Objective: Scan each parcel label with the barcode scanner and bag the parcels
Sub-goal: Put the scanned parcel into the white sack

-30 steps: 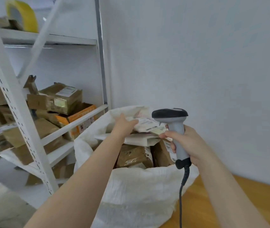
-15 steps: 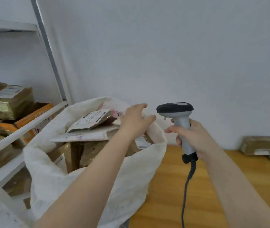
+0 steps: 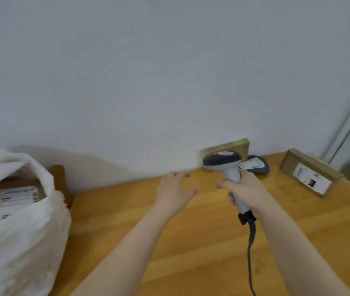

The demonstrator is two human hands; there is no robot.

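Head view has swung to the right, away from the white bag (image 3: 20,242), which now sits at the left edge with a labelled parcel (image 3: 18,196) lying in its open mouth. A second ago our left hand was down among the parcels in that bag, and half a second ago it was lifting clear of the rim. Now our left hand (image 3: 175,188) is out over the wooden surface (image 3: 191,242), empty, with fingers spread and loose, reaching toward the far right. Our right hand (image 3: 244,189) keeps its fingers wrapped round the grip of the barcode scanner (image 3: 229,171), which is held upright with its cable (image 3: 251,242) trailing back toward us.

We read this as one parcel bagged and the next round starting. Three parcels wait ahead of our hands. A flat brown parcel (image 3: 231,145) lies against the wall just behind the scanner head. A dark grey mailer (image 3: 255,164) lies beside it with a white label facing up. A brown box (image 3: 310,171) sits further right, its label on the side facing us. We cannot tell which one the left hand is heading for. The mailer and the box already show their labels, so either could probably be scanned with little turning. The flat brown parcel shows us no label and would likely need flipping first.
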